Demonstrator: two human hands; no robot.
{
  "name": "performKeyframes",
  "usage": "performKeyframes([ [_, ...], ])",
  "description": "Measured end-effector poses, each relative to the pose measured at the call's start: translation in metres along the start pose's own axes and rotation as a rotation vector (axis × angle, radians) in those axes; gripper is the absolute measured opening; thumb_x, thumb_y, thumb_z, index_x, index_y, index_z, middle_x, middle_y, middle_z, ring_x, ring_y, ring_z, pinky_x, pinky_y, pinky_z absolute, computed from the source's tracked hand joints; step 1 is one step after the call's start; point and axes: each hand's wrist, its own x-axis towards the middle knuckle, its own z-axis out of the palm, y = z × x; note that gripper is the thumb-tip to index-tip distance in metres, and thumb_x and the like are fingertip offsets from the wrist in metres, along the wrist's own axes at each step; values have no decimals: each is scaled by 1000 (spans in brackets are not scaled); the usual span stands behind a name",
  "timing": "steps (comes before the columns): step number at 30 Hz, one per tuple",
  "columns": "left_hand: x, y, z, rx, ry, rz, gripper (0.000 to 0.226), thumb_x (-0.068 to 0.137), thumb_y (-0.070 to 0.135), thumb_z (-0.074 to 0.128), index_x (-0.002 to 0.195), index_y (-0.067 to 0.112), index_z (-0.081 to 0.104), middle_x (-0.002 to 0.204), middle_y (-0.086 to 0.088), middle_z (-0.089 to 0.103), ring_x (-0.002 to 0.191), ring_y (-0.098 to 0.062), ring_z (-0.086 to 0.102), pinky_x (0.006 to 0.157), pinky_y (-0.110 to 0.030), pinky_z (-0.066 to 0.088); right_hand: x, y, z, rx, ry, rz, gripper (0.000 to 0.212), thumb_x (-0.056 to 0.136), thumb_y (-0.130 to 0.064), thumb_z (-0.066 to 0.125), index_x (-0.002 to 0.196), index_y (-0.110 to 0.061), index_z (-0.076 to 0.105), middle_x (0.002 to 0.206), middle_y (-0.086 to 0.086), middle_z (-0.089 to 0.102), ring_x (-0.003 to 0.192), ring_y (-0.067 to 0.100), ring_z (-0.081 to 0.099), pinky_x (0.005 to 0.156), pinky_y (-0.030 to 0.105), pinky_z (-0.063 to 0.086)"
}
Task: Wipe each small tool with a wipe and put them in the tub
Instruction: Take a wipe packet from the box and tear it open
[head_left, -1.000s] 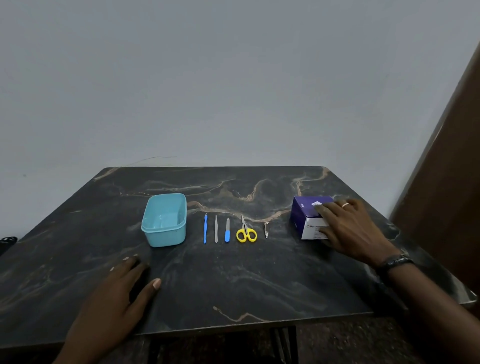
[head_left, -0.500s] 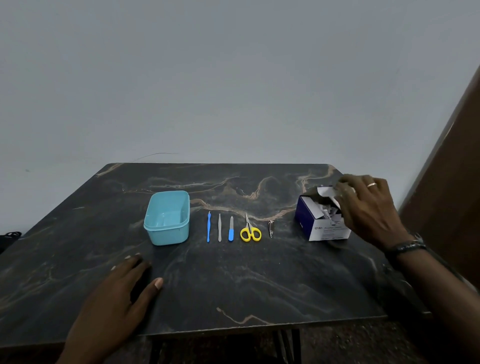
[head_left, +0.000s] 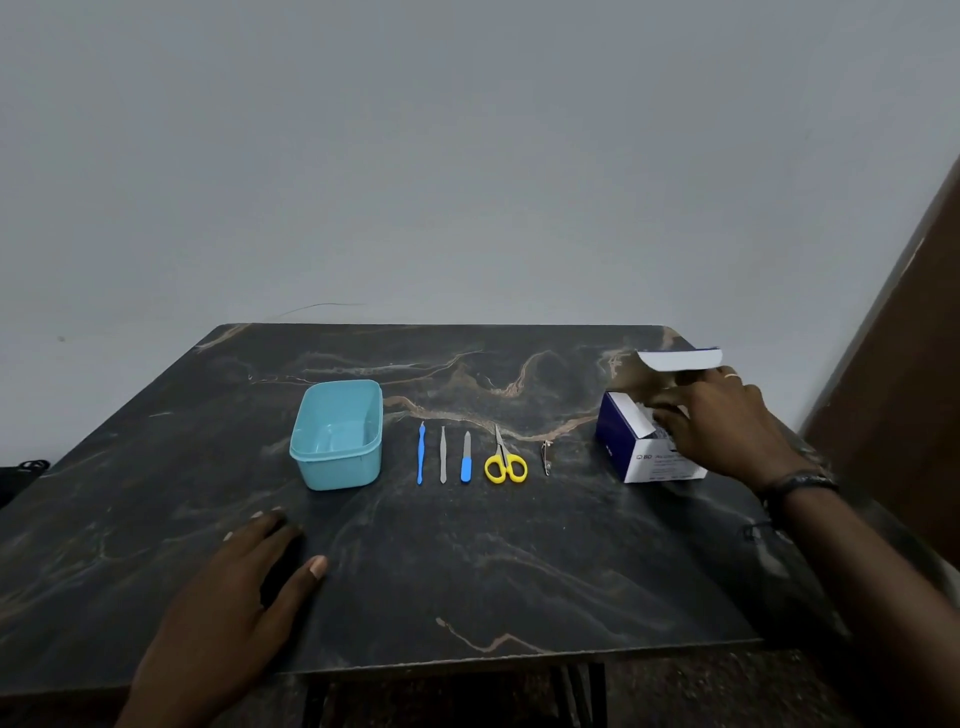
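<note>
Head view. Five small tools are lying in one row on the dark counter (head_left: 519, 571): blue stick (head_left: 420, 453), metal tweezers (head_left: 443, 455), blue-handled file (head_left: 466, 457), yellow scissors (head_left: 505, 461), small clipper (head_left: 546, 457). One teal tub (head_left: 337, 435) is sitting just left of the row, nothing visible inside it. One wipe box (head_left: 644, 449) is standing near the right edge, flap raised. Right hand (head_left: 719, 426) is reaching into the box, fingers (head_left: 670, 415) curling inward; what they are holding cannot be told. Left hand (head_left: 223, 613) is resting flat near the front edge, fingers spread, holding nothing. Bare counter is lying between the row and the front edge. Box contents are blurred.
</note>
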Motion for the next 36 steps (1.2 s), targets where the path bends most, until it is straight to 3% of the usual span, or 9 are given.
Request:
performKeyframes([
  [2,0,-1,1,5,4,-1,55,83,51,54,123,15,64,140,-5,54,132,-20,48,109,-40,38,5,-2,0,31,-97,28,24,90,-39,47,91,-43,71,115,6,59,107,35,50,81,37,43],
  [6,0,-1,1,10,20,11,55,86,55,53,122,15,65,139,-5,55,131,-20,48,108,-39,38,11,-5,-1,124,-188,55,30,75,-36,40,50,-38,57,88,5,68,86,34,54,76,40,50],
  [11,-1,-1,0,12,16,3,59,85,58,51,123,15,65,140,-5,55,132,-21,48,109,-40,38,14,-7,-8,154,-242,112,22,72,-17,60,66,-37,69,101,2,70,104,33,54,85,42,51],
  [16,-1,1,0,9,28,-3,58,84,55,53,123,14,65,140,-5,55,132,-21,48,107,-37,37,16,-6,-9,96,-320,120,24,79,-27,60,93,-42,72,118,0,62,114,33,46,89,39,45],
  [20,-1,-1,0,23,30,17,70,82,68,40,121,16,66,137,-4,57,130,-20,50,104,-36,40,17,-5,-9,91,-374,134,17,75,-27,65,83,-42,67,112,-4,59,115,32,45,92,42,46],
  [24,-2,-1,0,-6,32,-3,65,83,64,45,123,16,65,140,-3,55,132,-18,47,108,-36,38,20,-3,-9,183,-318,114,9,75,-28,68,70,-35,65,97,-7,68,100,24,56,84,36,46],
  [27,-2,-1,0,-10,28,1,62,86,62,49,124,16,64,141,-3,54,133,-18,46,109,-38,38,23,4,-12,309,-290,130,10,83,-29,71,79,-20,72,93,-5,66,89,20,58,76,34,48],
  [32,-1,0,0,-3,44,8,62,84,62,49,122,16,65,139,-4,56,131,-19,48,105,-34,38,11,9,-21,412,-144,159,8,88,-23,67,87,-21,75,87,1,63,81,22,53,64,29,36],
  [36,-2,2,-1,-10,53,19,54,85,55,55,121,16,66,139,-4,55,131,-19,48,106,-37,40,-10,9,-31,522,27,312,29,85,-26,71,58,-22,63,59,-1,60,61,23,53,52,28,34],
])
